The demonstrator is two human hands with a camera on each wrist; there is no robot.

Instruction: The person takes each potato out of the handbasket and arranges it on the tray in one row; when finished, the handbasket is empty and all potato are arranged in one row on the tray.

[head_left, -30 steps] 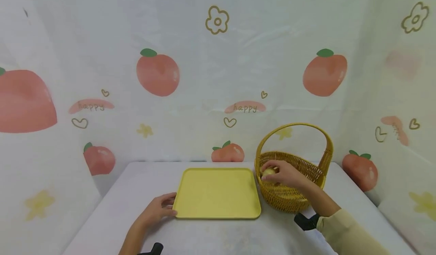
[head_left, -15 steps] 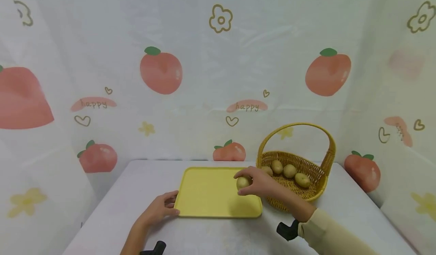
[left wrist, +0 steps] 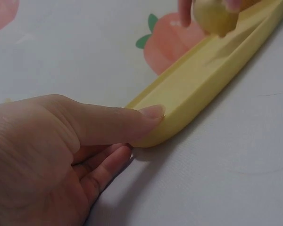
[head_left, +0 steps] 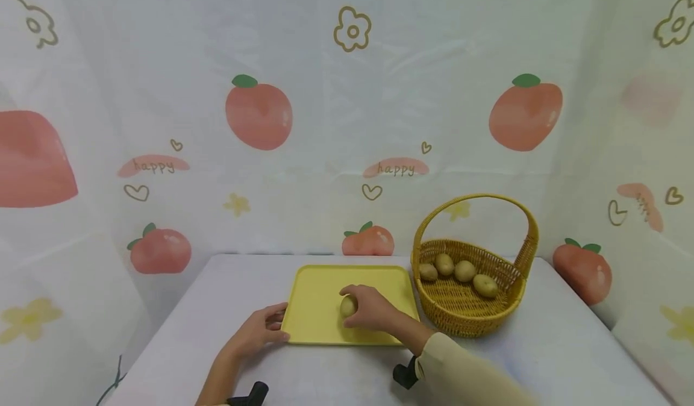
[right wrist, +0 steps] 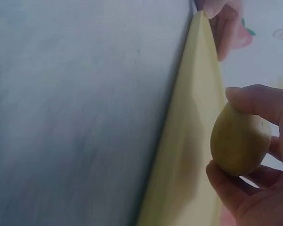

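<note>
A yellow tray (head_left: 314, 309) lies on the table, its near left corner held by my left hand (head_left: 257, 332), thumb on the rim and fingers beside and under the edge (left wrist: 52, 146). Over the tray, my right hand (head_left: 373, 309) grips a potato (head_left: 348, 306) between thumb and fingers. In the right wrist view the potato (right wrist: 240, 139) hangs above the tray surface (right wrist: 188, 155), pinched by the right hand (right wrist: 264, 188). The left wrist view shows this potato (left wrist: 216, 18) above the tray's far part.
Right of the tray stands a wicker basket (head_left: 468, 324) with a tall arched handle, holding several potatoes, one of them at its right side (head_left: 485, 286). Behind the table (head_left: 303, 373) hangs a white curtain (head_left: 325, 207) printed with fruit.
My right hand has carried a potato out of the basket and leftward to above the middle of the tray. The left hand has stayed at the tray's corner.
</note>
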